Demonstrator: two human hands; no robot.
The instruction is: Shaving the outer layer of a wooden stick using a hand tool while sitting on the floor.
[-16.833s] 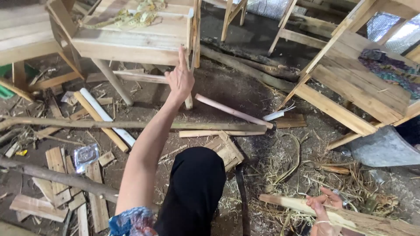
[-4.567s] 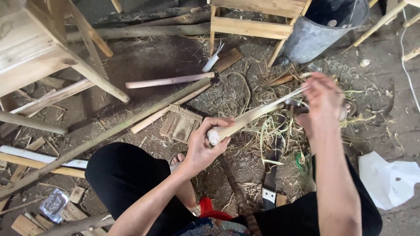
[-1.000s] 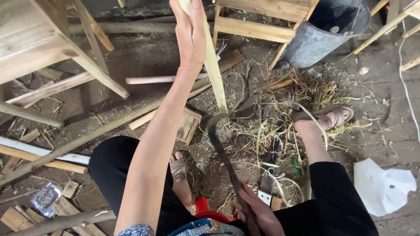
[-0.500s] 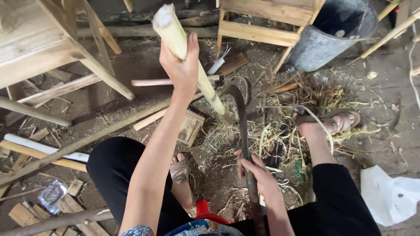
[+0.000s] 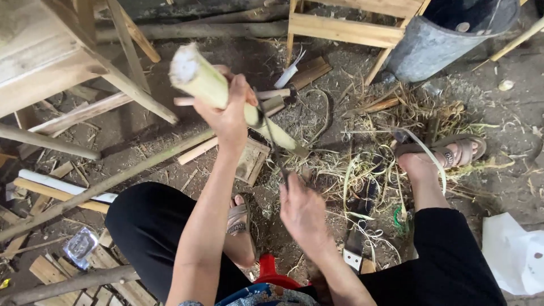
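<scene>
Two hands: both are mine and both are occupied.
Left hand [image 5: 229,110]: I close it round the upper part of a pale green bamboo stalk [image 5: 207,85], fingers wrapped fully about it.
Bamboo stalk: it slants from its cut white end at upper left, down and to the right, with its lower end near the ground just beyond a small wooden block [image 5: 252,158].
Right hand [image 5: 303,209]: I grip the handle of a knife [image 5: 271,136], fist closed; the thin dark blade runs up from my fist and meets the stalk just right of my left hand.
Blade contact: the edge lies against the stalk; I cannot tell whether it has bitten in.
Seat: I sit low, knees apart in black trousers, with a red stool [image 5: 277,277] partly showing beneath me.
Feet: my right foot in a brown sandal [image 5: 453,150] rests far right among dry straw and shavings.
Surroundings: a grey metal bucket [image 5: 436,42] stands at far right, a wooden frame [image 5: 345,28] just left of it, and loose wood offcuts [image 5: 62,272] lie near left.
</scene>
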